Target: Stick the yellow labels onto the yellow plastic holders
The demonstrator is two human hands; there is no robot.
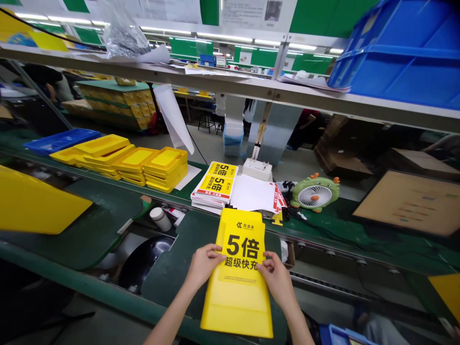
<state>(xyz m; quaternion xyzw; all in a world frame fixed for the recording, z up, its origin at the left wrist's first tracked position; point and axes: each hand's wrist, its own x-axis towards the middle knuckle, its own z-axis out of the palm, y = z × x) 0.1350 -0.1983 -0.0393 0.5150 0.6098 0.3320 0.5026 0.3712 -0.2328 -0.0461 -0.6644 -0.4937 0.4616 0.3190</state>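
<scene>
The person's left hand (201,264) and right hand (278,279) are pressing a yellow label (241,253) onto a yellow plastic tray (237,306) lying on the green work mat (172,268), fingertips pinching the label's side edges. Behind it, a stack of labels (215,184) is lying beside piled empty yellow trays (166,167). A blue crate (398,52) is sitting on the shelf above; its contents cannot be seen.

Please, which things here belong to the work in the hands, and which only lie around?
In hand:
- left hand and right hand pressing a printed label onto a yellow tray
- stack of labels
- stacked yellow trays

Lying about:
- green fan
- blue crate
- white cylinder
</scene>
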